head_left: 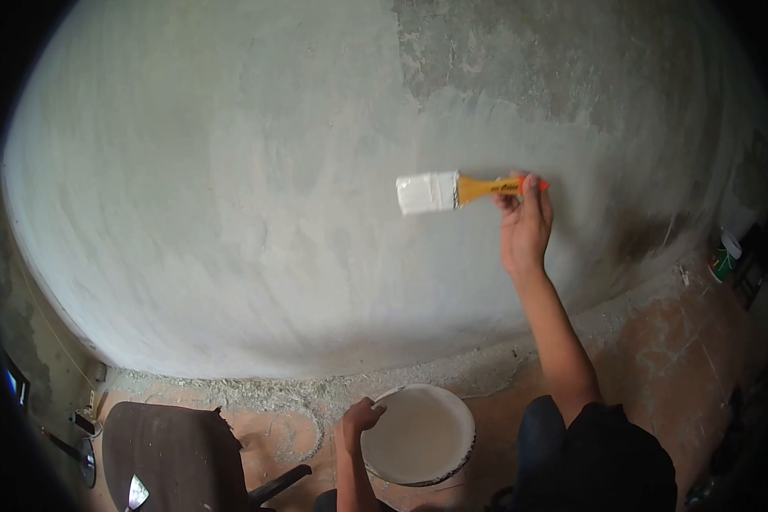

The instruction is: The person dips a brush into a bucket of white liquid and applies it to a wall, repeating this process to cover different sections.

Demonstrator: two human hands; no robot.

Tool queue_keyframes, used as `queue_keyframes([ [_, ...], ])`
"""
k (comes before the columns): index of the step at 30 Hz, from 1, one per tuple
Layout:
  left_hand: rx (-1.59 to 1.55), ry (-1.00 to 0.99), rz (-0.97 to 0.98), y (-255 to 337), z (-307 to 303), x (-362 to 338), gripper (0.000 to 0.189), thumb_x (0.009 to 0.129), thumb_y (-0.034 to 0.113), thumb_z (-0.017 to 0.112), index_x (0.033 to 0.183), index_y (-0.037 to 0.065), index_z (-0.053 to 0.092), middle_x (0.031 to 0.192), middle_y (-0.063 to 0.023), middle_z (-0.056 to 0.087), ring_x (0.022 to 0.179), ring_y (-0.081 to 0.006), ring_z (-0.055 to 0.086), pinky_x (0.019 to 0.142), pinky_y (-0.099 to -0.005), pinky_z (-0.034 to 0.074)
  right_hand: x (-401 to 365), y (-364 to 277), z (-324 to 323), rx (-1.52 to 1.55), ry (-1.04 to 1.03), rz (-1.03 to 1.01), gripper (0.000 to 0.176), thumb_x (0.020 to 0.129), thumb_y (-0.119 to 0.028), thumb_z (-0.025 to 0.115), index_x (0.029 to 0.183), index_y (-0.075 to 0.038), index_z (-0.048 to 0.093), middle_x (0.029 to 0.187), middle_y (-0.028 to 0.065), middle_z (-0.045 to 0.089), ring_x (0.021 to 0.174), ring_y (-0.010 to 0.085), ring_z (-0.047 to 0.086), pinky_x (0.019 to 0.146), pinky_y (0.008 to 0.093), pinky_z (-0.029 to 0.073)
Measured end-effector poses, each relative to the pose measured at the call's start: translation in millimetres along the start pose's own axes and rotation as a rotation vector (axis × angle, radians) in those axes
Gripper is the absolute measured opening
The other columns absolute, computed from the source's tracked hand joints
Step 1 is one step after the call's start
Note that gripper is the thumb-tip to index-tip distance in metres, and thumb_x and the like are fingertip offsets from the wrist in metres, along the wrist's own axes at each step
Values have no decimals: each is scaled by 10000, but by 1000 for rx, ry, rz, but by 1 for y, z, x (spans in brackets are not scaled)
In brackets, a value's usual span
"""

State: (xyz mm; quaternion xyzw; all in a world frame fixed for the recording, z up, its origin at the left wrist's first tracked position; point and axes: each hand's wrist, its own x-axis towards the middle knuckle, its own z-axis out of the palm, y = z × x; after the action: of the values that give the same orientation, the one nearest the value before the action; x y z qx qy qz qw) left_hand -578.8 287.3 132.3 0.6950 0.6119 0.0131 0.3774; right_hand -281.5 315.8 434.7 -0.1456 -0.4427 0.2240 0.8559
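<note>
Your right hand (525, 224), right of center, is raised with forearm angled up from lower right, fingers closed around the paintbrush (474, 189), bristles pointing left before the wall (273, 213). Your left hand (361, 420), lower center, grips the rim of the bucket (418, 433).

1. Dimly lit overall, with a cool grey-green cast on the wall (316, 171).
2. Brighter toward the wall's lower left; apparently lit from that side, with soft shadow right of the raised right hand (526, 226).
3. Glaring in one small patch (138, 492) at lower left.
4. Strongly bowed by wide-angle distortion, fading to black around a rounded border.
5. Slightly soft at the paintbrush (431, 193); murky and hard to read at far right.
</note>
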Motion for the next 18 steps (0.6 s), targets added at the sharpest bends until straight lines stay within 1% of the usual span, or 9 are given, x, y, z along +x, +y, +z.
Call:
queue_keyframes([
  [1,-2,3,0,-2,1,2,621,814,482,582,1195,-7,552,1168,-246,581,1115,-365,554,946,-415,427,9,-4,6,2,-3,0,283,956,-273,519,1025,1,532,873,76,560,719,129,532,720,285,470],
  [3,13,-1,28,-5,5,9,624,814,485,580,1195,-9,551,1173,-245,580,1115,-367,553,945,-415,428,27,-11,18,-144,-123,-293,266,960,-249,512,1026,7,540,891,84,568,734,132,556,715,278,481],
  [4,10,-1,30,-5,6,10,624,814,485,580,1195,-9,551,1173,-245,580,1115,-367,553,945,-415,428,37,-14,22,-145,-125,-294,266,960,-249,512,1026,7,540,891,84,568,734,132,556,715,278,481],
  [6,34,-13,53,-3,7,12,628,817,485,575,1200,-12,546,1173,-243,581,1116,-367,552,947,-415,427,55,-16,28,-313,-270,-545,244,960,-214,510,1031,16,550,890,91,573,760,137,577,708,266,490],
  [7,31,-14,54,-2,8,12,628,817,485,575,1200,-12,546,1173,-243,581,1116,-367,552,947,-415,427,62,-17,31,-315,-272,-544,244,960,-214,510,1031,16,550,890,91,573,760,137,577,708,266,490],
  [10,20,-9,41,2,8,13,630,818,484,572,1205,-12,542,1177,-244,578,1120,-367,549,951,-415,424,83,-19,33,-464,-536,-765,205,935,-154,546,1054,12,562,877,80,588,785,131,585,706,268,494],
  [11,17,-12,46,2,8,13,629,817,483,572,1204,-13,542,1178,-245,576,1122,-367,548,952,-415,424,88,-20,30,-464,-538,-764,205,935,-154,546,1054,12,562,877,80,588,785,131,585,706,268,494],
  [16,25,-20,45,4,8,16,628,819,480,569,1201,-17,541,1185,-251,569,1127,-371,543,954,-417,421,93,-25,30,-857,-664,-1117,232,841,-72,644,1062,-41,580,896,78,596,756,199,589,664,282,492],
  [18,31,-17,55,6,7,15,629,821,481,566,1201,-20,538,1187,-255,566,1130,-375,539,956,-420,420,91,-20,30,-880,-691,-1095,257,819,-61,662,1063,-55,584,905,76,595,776,208,598,670,289,506],
])
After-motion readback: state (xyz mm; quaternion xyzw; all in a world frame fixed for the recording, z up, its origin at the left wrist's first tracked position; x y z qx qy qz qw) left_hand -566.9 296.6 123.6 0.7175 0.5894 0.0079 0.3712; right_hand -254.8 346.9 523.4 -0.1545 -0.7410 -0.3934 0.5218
